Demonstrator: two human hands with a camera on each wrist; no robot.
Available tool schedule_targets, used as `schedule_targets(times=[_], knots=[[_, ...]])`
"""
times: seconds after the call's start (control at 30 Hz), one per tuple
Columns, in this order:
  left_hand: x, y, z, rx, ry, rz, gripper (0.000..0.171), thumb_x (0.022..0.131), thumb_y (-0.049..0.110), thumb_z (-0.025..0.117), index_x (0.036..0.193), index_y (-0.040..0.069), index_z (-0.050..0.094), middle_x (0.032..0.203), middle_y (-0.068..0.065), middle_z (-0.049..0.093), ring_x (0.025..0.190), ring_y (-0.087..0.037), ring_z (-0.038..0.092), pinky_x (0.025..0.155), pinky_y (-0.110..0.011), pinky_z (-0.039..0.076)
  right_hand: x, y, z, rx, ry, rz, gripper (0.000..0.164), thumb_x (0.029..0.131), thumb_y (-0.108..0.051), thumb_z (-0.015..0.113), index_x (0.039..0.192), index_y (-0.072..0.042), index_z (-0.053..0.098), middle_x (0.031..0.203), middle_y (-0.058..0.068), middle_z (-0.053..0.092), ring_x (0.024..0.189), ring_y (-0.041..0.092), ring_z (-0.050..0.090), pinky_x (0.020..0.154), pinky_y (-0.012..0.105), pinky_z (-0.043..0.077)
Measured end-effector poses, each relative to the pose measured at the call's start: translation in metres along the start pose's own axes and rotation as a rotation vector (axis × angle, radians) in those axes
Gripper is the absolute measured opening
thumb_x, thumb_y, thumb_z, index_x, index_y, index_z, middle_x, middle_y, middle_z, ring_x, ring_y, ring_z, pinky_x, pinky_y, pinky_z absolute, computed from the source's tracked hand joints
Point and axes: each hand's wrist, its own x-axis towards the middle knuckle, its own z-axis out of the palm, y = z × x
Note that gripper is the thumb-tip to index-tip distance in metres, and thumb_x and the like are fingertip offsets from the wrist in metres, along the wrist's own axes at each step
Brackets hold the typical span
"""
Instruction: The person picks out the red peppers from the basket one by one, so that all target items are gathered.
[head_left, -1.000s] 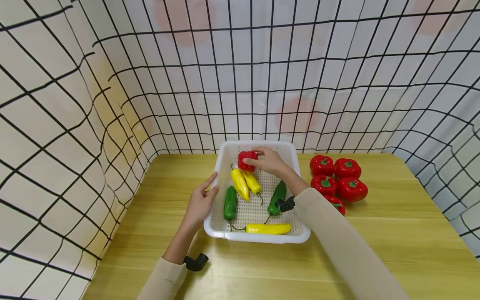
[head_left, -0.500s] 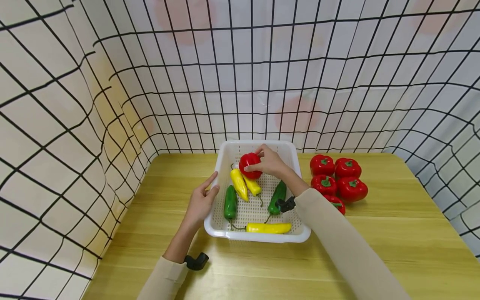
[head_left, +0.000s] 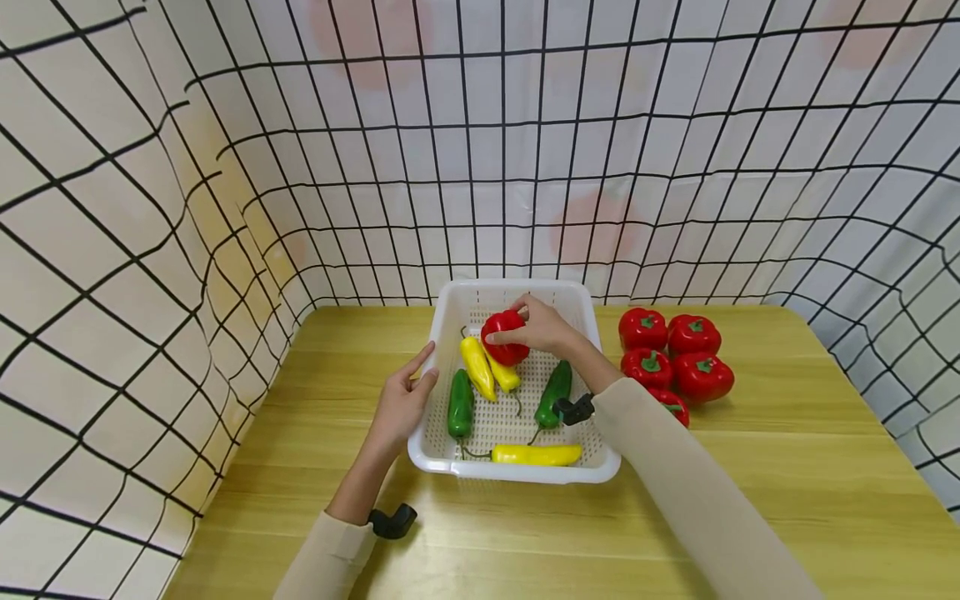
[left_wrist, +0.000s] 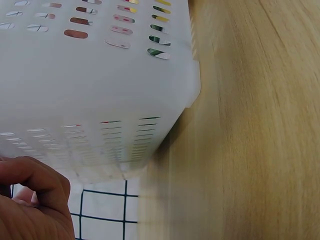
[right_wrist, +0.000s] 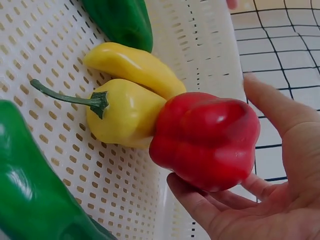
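In the head view, my right hand (head_left: 543, 327) holds a red bell pepper (head_left: 506, 337) over the far part of a white perforated plastic basket (head_left: 513, 475). The right wrist view shows thumb and fingers around the red bell pepper (right_wrist: 205, 142), which overlaps a yellow pepper (right_wrist: 125, 112). My left hand (head_left: 401, 404) grips the basket's left rim; in the left wrist view its curled fingers (left_wrist: 37, 180) are by the basket wall (left_wrist: 90, 80). Inside lie two yellow peppers side by side, a green pepper (head_left: 461, 406) at left, another green pepper (head_left: 553, 396) at right, and a long yellow pepper (head_left: 536, 455) in front.
Several red bell peppers (head_left: 693, 335) stand grouped on the wooden table (head_left: 810, 467) right of the basket. Black wire grid panels (head_left: 517, 150) enclose the back and both sides, with pale sheeting behind them.
My right hand has turned the red bell pepper and brought it slightly nearer and to the right, still within the basket. My left hand and the basket have stayed in place.
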Motion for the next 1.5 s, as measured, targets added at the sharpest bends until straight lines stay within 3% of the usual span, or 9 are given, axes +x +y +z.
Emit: schedule_targets(times=[0.17,0.5,0.7,0.87,1.13,1.33,1.5], knots=[[0.001,0.001,0.002,0.009,0.001,-0.001,0.048,0.107,0.03,0.056,0.153,0.042,0.047,0.098,-0.035,0.071,0.088,-0.042,0.075,0.071,-0.052,0.065,-0.002,0.002,-0.003,0.0,0.016,0.017,0.066,0.088,-0.046,0.079,0.13,-0.009,0.045,0.136,0.022,0.058,0.116,0.036,0.062,0.093,0.045,0.062],[0.001,0.001,0.003,0.01,0.006,-0.004,0.048,0.107,0.03,0.057,0.153,0.042,0.047,0.103,-0.03,0.073,0.09,-0.039,0.076,0.071,-0.051,0.065,-0.013,0.004,-0.008,-0.054,-0.008,-0.022,0.078,0.088,-0.037,0.078,0.149,-0.005,0.043,0.15,0.021,0.049,0.128,0.038,0.055,0.099,0.049,0.059],[0.0,0.002,0.002,0.022,0.017,-0.016,0.047,0.107,0.031,0.057,0.151,0.045,0.048,0.105,-0.029,0.073,0.091,-0.038,0.076,0.07,-0.049,0.066,-0.024,0.003,-0.014,-0.053,0.014,-0.032,0.075,0.085,-0.036,0.081,0.146,-0.01,0.046,0.149,0.019,0.05,0.129,0.037,0.054,0.098,0.048,0.06],[-0.001,0.003,0.001,0.02,0.015,-0.015,0.048,0.107,0.032,0.057,0.153,0.042,0.047,0.101,-0.032,0.072,0.089,-0.04,0.076,0.07,-0.049,0.066,-0.034,-0.002,-0.019,-0.023,0.025,-0.091,0.072,0.081,-0.032,0.085,0.14,-0.012,0.049,0.146,0.015,0.053,0.13,0.037,0.055,0.095,0.048,0.062],[-0.001,0.003,0.0,0.022,0.008,-0.013,0.048,0.107,0.033,0.057,0.153,0.042,0.047,0.101,-0.032,0.072,0.089,-0.039,0.076,0.07,-0.049,0.066,-0.053,-0.007,-0.03,0.023,0.022,-0.147,0.08,0.08,-0.026,0.086,0.148,-0.013,0.046,0.15,0.012,0.05,0.134,0.037,0.051,0.094,0.051,0.061],[-0.002,0.003,0.0,0.038,0.023,-0.013,0.048,0.107,0.031,0.057,0.152,0.044,0.047,0.098,-0.03,0.072,0.084,-0.036,0.076,0.068,-0.047,0.066,-0.068,-0.005,-0.04,0.034,0.015,-0.228,0.076,0.079,-0.019,0.086,0.146,-0.013,0.05,0.146,0.012,0.054,0.13,0.038,0.053,0.094,0.05,0.062],[-0.003,0.003,0.0,0.048,0.021,-0.015,0.048,0.107,0.032,0.057,0.152,0.046,0.047,0.098,-0.029,0.071,0.084,-0.035,0.076,0.069,-0.047,0.066,-0.082,-0.001,-0.051,0.038,0.026,-0.231,0.078,0.077,-0.019,0.089,0.145,-0.02,0.051,0.146,0.009,0.053,0.13,0.038,0.054,0.093,0.05,0.062]])
